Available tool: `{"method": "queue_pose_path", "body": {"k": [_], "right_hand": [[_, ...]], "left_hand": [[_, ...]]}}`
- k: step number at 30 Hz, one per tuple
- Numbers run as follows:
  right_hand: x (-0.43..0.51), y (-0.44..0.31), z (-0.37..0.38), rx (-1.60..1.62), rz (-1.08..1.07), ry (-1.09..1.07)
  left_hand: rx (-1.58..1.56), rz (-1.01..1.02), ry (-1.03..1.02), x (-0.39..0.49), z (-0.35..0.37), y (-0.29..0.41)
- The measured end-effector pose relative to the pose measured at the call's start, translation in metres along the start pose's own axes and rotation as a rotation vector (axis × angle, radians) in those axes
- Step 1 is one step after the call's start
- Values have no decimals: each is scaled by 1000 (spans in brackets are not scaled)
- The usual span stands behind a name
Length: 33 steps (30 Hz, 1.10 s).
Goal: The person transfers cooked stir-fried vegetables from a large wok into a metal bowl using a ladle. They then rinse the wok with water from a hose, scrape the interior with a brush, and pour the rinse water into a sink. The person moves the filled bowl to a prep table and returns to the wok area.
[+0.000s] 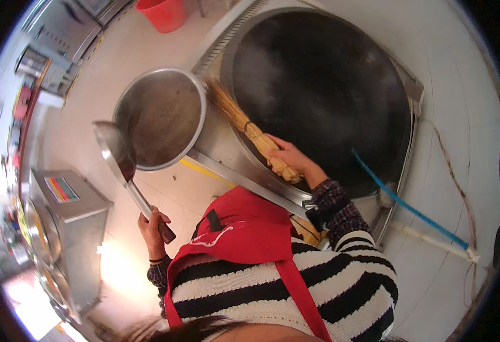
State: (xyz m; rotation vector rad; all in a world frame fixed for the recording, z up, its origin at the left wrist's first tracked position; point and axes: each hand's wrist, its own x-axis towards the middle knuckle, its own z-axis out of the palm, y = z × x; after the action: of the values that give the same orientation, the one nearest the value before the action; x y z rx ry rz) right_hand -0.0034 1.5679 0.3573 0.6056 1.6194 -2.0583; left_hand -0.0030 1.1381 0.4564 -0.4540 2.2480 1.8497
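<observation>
My left hand (153, 228) grips the handle of a large metal ladle (115, 149), whose bowl is tilted and holds some dark liquid beside a round metal basin. That basin (164, 117) contains brownish, murky liquid. In my right hand (290, 160) is a short straw brush (250, 128), bound at its handle. The bristles point up and left, over the counter between the basin and a big, dark wok (322, 98). Steam hangs over the wok.
A blue hose (412, 208) reaches over the wok's right edge. The stove's metal rim (271, 199) runs close in front of me. A steel cabinet (83, 209) stands at left, near several metal bowls. A red bucket (164, 15) is on the floor at the top.
</observation>
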Motion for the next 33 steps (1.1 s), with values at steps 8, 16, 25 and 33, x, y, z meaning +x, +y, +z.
{"method": "queue_pose_path", "body": {"k": [8, 16, 25, 33], "right_hand": [[-27, 17, -250, -156, -65, 601], [52, 132, -413, -902, 319, 1154], [96, 80, -42, -747, -541, 173], [26, -22, -10, -867, -56, 23]], "left_hand": [[-55, -20, 110, 2, 30, 11], [7, -111, 152, 3, 49, 24], [-9, -75, 223, 15, 87, 39], [-27, -45, 107, 32, 78, 27]]}}
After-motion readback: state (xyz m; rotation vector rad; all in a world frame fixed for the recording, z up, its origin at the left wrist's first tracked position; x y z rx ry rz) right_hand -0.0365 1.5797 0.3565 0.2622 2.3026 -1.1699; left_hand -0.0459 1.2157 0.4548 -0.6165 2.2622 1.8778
